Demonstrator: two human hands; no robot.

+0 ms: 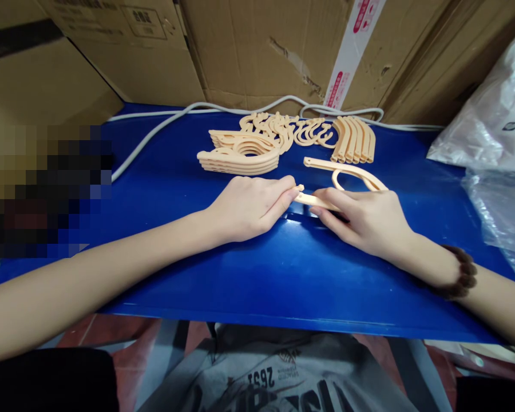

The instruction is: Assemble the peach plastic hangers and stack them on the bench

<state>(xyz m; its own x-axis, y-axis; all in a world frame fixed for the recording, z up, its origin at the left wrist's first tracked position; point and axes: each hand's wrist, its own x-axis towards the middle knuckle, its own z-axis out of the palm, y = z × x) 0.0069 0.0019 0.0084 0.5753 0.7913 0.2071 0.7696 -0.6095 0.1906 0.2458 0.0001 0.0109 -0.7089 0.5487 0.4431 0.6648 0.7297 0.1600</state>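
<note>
One left hand [253, 206], one right hand [364, 214], two beige hanger arms [347, 167] at their fingers. Clockwise from the hands: at least four stacked hanger pieces [238, 163] at 10 o'clock, hooks [285, 134] overlapping beyond count at 11, six curved arms [353, 139] at 1, one white plastic bag [489, 109] at 2.

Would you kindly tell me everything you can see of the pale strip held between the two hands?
The pale strip is cream-coloured, narrow and smooth, and looks like plastic. It slants slightly down to the right in the picture, over the blue table. The left hand pinches its left end, where a small knob-like bit shows; the right hand grips it farther along. The rest is hidden by the right hand, so whether it joins the curved piece beyond cannot be told.
</note>
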